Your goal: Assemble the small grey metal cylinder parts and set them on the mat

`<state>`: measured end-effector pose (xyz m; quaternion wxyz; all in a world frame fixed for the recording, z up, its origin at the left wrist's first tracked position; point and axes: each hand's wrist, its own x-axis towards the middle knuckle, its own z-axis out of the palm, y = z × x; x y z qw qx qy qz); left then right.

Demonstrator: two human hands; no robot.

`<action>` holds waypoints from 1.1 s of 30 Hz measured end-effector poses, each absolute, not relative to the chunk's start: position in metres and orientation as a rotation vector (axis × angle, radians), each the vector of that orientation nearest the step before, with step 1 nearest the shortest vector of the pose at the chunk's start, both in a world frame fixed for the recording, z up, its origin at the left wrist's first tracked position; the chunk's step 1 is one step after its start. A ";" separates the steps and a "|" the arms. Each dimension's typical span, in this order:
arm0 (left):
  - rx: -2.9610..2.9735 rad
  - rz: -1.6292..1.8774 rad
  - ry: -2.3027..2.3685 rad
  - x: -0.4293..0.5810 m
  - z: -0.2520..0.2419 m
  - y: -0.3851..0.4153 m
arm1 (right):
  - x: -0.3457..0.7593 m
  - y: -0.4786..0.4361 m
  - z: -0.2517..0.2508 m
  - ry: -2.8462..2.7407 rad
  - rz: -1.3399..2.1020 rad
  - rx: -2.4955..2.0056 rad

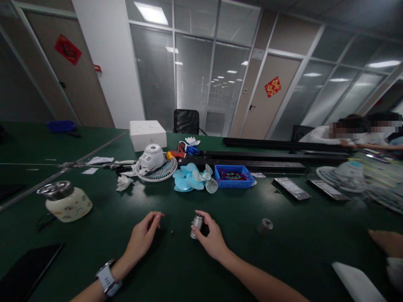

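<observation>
My right hand (211, 237) grips a small silver metal cylinder (197, 226) by its sides, thumb on the near side and fingers on the far side. The cylinder stands slightly tilted at the table top; whether it touches the table I cannot tell. To its left lies a tiny dark ring-like part (172, 231) on the green table (176, 272). My left hand (146, 233), with a watch on the wrist, is closed with thumb and fingertips together, left of the tiny part. Anything in that pinch is too small to make out.
Behind the hands are light-blue fan blades (188, 178), a blue tray (234, 178) of wires and a white fan housing (153, 159). A cream pot (69, 203) stands left. A short round part (266, 225) sits right, near another person's hand (385, 242) and a white object (357, 279).
</observation>
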<state>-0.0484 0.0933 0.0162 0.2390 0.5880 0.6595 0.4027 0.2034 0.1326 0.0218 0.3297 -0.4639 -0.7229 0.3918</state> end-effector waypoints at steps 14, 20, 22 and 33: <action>1.615 1.108 1.798 -0.048 0.017 0.093 | 0.208 0.118 0.038 -2.110 0.954 -1.143; 1.613 1.071 1.804 -0.048 0.019 0.093 | 0.223 0.120 0.056 -2.209 0.733 -1.170; 1.609 1.062 1.807 -0.047 0.020 0.093 | 0.238 0.131 0.070 -2.240 0.607 -1.243; 1.587 1.054 1.801 -0.046 0.021 0.092 | 0.343 0.209 0.088 -2.144 0.182 -1.851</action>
